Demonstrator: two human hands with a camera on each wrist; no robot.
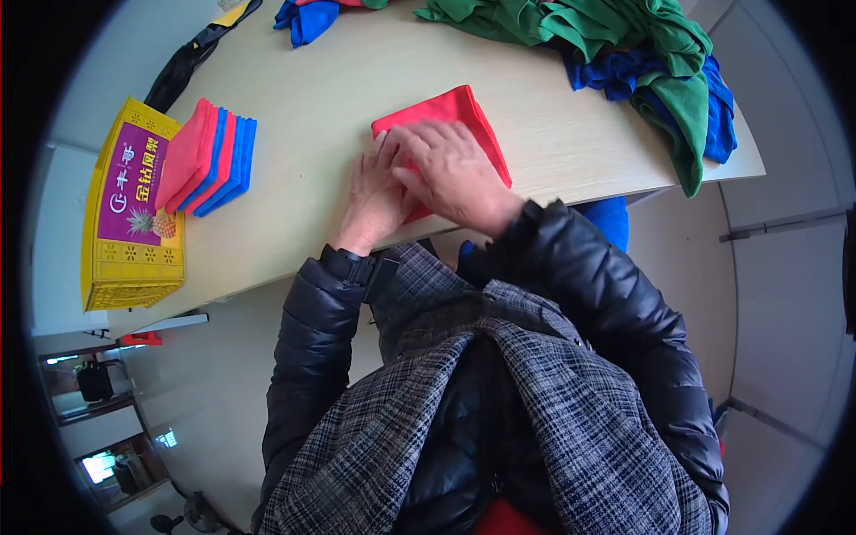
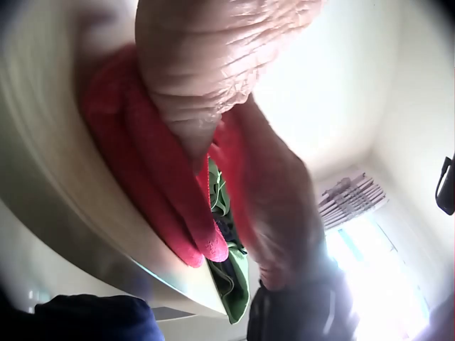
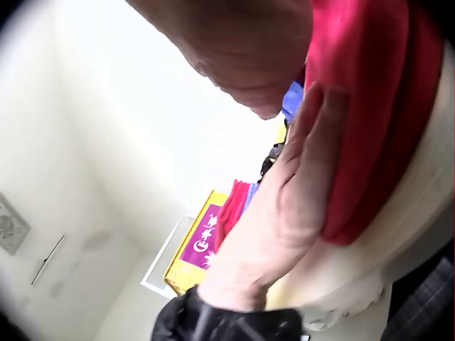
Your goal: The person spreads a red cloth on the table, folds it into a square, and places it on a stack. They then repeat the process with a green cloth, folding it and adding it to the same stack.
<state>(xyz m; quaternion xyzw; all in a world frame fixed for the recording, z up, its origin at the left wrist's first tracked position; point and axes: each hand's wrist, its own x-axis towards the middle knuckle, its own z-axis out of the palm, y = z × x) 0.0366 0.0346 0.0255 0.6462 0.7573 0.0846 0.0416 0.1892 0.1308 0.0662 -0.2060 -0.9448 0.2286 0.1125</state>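
Note:
A folded red cloth (image 1: 455, 102) lies on the table in front of the person, its layers showing at the edge in both wrist views. The left hand (image 1: 373, 198) rests along the cloth's left side, its fingers (image 3: 313, 156) stretched out against the cloth in the right wrist view. Over the cloth is the right hand (image 1: 456, 176), fingers extended towards the left hand and overlapping its fingertips in the head view. The right hand is slightly blurred, and it hides the middle of the cloth.
On the left of the table stands a yellow box (image 1: 138, 260) with a purple label. Folded red and blue cloths (image 1: 192, 152) stand against it. Loose green cloths (image 1: 580, 27) and blue ones (image 1: 718, 125) are heaped at the back right. A blue cloth (image 1: 308, 22) lies at the far edge.

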